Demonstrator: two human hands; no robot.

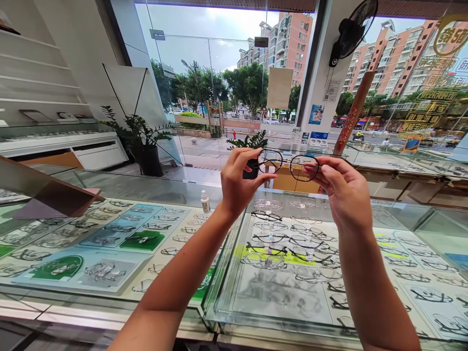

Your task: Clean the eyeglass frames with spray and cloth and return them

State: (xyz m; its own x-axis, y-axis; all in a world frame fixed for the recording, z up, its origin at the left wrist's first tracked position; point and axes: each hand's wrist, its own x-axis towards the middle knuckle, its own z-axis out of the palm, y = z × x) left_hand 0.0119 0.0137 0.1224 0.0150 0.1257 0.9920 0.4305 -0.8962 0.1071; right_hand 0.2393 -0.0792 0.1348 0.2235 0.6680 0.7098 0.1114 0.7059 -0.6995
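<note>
Both hands hold up a pair of round, dark-rimmed eyeglasses [304,179] above the glass counter, with the lenses side by side. My left hand [239,175] has its fingers at the left rim, the thumb reaching under that lens. On the other side, my right hand [345,190] pinches the outer edge of the right rim, and some of its fingers show through the lens. The temples are hard to make out. Beneath the hands, several rows of eyeglasses [268,248] lie in the glass display case [223,312].
A small white bottle [205,202] stands on the counter left of my forearm. Brown-framed mirror or board [54,187] leans in from the far left. Beyond are potted plants [146,146], glass doors [208,97] and a wall fan [353,31].
</note>
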